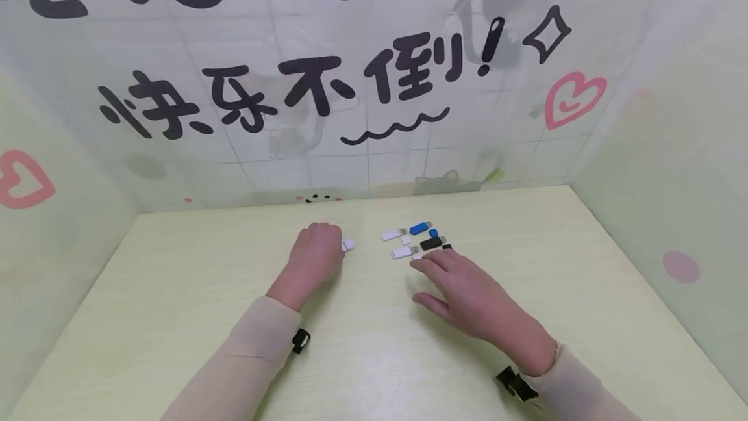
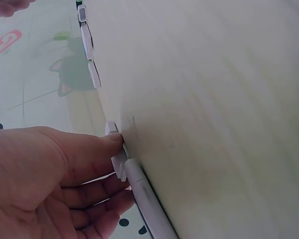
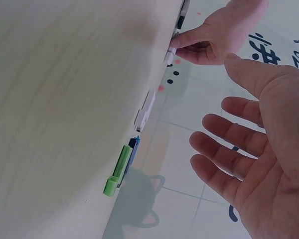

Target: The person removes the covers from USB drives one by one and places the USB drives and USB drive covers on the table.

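Note:
Near the table's middle, my left hand (image 1: 315,253) pinches a small white piece (image 1: 348,245), apparently a USB stick, between thumb and fingers. In the left wrist view the thumb lies over this white piece (image 2: 119,162), and a longer white stick (image 2: 148,201) lies beside the fingertips. My right hand (image 1: 470,294) hovers with fingers spread, holding nothing. Just beyond its fingertips lie two white USB sticks (image 1: 394,234), a blue USB stick (image 1: 420,229) and a black USB stick (image 1: 432,243), their plugs bare. A green USB stick (image 3: 120,167) shows only in the right wrist view.
Loose caps lie near the sticks: a white cap (image 1: 406,240), a blue cap (image 1: 433,233) and a black cap partly behind the right fingers. The pale wooden table (image 1: 175,317) meets printed wall panels (image 1: 374,167) at the back and both sides.

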The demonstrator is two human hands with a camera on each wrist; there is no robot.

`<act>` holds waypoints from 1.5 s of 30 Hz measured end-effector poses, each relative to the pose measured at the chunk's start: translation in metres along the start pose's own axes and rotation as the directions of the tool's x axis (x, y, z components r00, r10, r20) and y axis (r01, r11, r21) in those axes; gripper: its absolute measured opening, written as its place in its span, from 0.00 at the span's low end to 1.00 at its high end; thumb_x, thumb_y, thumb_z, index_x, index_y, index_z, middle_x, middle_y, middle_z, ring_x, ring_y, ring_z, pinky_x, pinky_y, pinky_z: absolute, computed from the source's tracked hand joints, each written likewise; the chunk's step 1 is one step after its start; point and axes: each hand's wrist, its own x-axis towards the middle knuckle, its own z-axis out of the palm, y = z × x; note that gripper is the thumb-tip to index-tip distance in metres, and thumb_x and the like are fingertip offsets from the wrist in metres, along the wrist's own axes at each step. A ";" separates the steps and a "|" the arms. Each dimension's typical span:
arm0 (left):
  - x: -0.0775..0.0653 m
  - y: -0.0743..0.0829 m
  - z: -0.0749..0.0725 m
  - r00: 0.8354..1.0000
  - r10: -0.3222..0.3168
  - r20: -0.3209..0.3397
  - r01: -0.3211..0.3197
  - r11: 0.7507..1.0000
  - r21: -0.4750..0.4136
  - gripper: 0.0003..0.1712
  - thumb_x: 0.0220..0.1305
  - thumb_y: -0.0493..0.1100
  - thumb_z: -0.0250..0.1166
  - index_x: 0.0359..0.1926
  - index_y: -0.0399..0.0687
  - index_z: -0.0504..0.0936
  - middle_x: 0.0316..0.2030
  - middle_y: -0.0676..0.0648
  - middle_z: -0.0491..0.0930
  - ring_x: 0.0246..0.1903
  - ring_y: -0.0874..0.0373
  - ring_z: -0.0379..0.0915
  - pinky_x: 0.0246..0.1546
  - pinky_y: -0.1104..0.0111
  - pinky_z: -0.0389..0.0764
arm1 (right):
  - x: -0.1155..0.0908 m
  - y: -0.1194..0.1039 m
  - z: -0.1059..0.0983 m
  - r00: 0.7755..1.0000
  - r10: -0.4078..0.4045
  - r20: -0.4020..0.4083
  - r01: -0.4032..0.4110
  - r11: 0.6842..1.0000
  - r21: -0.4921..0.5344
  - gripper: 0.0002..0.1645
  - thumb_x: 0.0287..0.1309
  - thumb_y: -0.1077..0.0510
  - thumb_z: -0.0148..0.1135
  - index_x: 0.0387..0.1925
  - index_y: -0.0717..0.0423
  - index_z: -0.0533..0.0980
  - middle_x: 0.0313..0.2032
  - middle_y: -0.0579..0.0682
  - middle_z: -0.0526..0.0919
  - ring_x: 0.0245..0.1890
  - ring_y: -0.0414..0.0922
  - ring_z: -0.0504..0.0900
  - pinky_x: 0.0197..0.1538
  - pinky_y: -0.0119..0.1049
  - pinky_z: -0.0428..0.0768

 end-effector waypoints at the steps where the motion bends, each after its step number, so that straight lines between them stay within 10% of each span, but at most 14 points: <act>1: 0.000 0.000 0.000 1.000 0.003 -0.004 -0.003 1.000 0.001 0.10 0.63 0.40 0.66 0.26 0.43 0.78 0.24 0.48 0.74 0.29 0.52 0.71 0.35 0.58 0.78 | 0.000 0.000 0.000 1.000 -0.001 0.001 0.001 1.000 0.000 0.30 0.61 0.45 0.67 0.60 0.54 0.75 0.51 0.46 0.78 0.50 0.45 0.77 0.53 0.39 0.76; 25: -0.014 -0.001 -0.002 0.999 0.018 -0.040 -0.023 0.993 -0.112 0.03 0.65 0.33 0.63 0.37 0.41 0.83 0.33 0.48 0.79 0.34 0.54 0.76 0.37 0.62 0.79 | 0.005 0.000 0.001 1.000 -0.009 0.016 0.009 1.000 -0.008 0.30 0.60 0.45 0.68 0.60 0.55 0.76 0.50 0.47 0.79 0.51 0.46 0.77 0.55 0.39 0.76; 45: -0.052 0.020 -0.014 0.948 0.137 -0.286 -0.180 0.975 -0.129 0.04 0.58 0.34 0.70 0.35 0.42 0.84 0.30 0.50 0.74 0.28 0.57 0.71 0.31 0.70 0.76 | 0.025 0.005 -0.002 0.999 -0.032 0.037 0.033 0.999 -0.035 0.29 0.61 0.46 0.68 0.60 0.55 0.75 0.48 0.47 0.79 0.48 0.44 0.77 0.53 0.37 0.77</act>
